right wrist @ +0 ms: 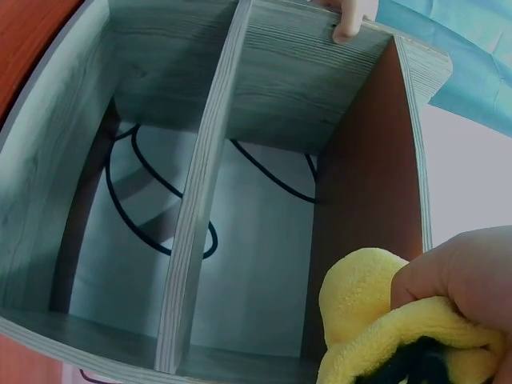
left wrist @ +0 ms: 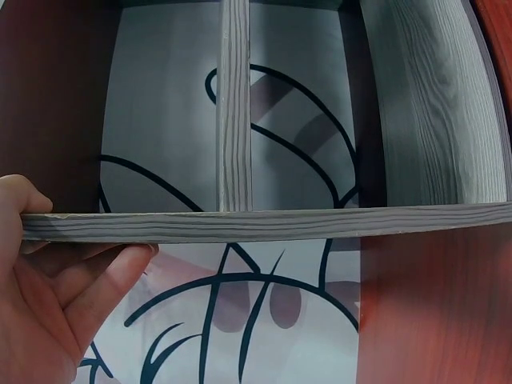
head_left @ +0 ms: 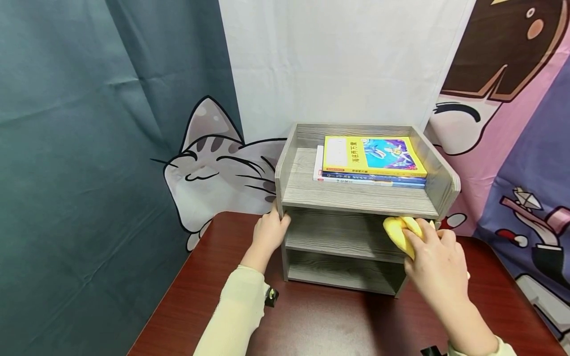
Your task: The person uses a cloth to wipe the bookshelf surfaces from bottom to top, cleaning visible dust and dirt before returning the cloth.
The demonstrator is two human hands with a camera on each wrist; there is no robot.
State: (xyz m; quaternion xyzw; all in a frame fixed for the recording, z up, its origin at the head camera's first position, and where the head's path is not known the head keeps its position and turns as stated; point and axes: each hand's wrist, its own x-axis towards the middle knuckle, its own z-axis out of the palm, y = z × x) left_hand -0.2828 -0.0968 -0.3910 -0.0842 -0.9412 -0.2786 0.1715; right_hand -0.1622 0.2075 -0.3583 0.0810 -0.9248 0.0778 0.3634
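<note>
With shelf [head_left: 347, 200] gripped by left hand [head_left: 269, 231] at nine o'clock, cloth [head_left: 396, 232] held by right hand [head_left: 438, 262] at four is best pressed flat.

You face a grey wood-grain shelf [head_left: 338, 198]; a yellow book [head_left: 343, 155] with a blue-and-purple picture tops it, your yellow cloth [head_left: 395, 232] is at its front right, the reddish-brown table [head_left: 329, 319] beneath.

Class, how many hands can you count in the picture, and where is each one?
2: the left hand grips the left side of the shelf; the right hand holds a yellow cloth near its right side.
</note>
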